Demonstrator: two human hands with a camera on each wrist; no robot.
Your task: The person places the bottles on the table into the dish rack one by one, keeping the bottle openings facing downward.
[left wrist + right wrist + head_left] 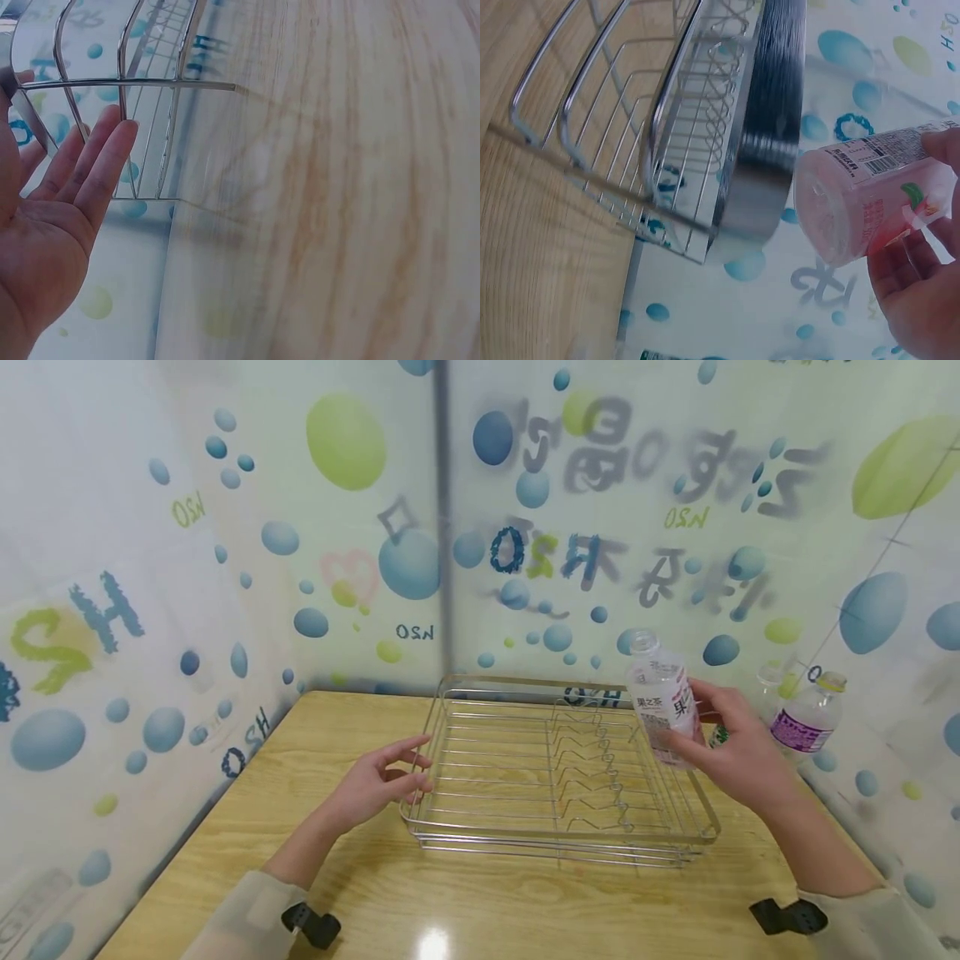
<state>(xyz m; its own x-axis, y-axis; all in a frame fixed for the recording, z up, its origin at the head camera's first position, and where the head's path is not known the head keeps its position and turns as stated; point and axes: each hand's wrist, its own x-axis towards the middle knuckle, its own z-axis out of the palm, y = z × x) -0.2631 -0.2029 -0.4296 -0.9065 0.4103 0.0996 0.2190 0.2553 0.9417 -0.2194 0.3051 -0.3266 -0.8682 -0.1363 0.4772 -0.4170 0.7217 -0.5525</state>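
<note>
My right hand [738, 747] grips a clear plastic bottle [660, 693] with a pink and white label, held above the right end of a metal wire rack [495, 831]. The bottle leans slightly and its open neck points up. In the right wrist view, the bottle's base [821, 210] hangs beside the rack's broad metal rim [765, 127], apart from it. My left hand [378, 783] is at the rack's left end with loosely extended fingers. Seen from the left wrist, its fingertips [120, 142] lie against the rack's side wires [124, 56]; how firmly they touch I cannot tell.
Beyond my right hand stand a bottle with a purple label [804, 727] and a clear bottle [770, 685], partly hidden. The rack sits on a wooden table [315, 752], with patterned curtains [360, 568] close around its back and sides. A row of wire dividers [592, 760] runs inside the rack.
</note>
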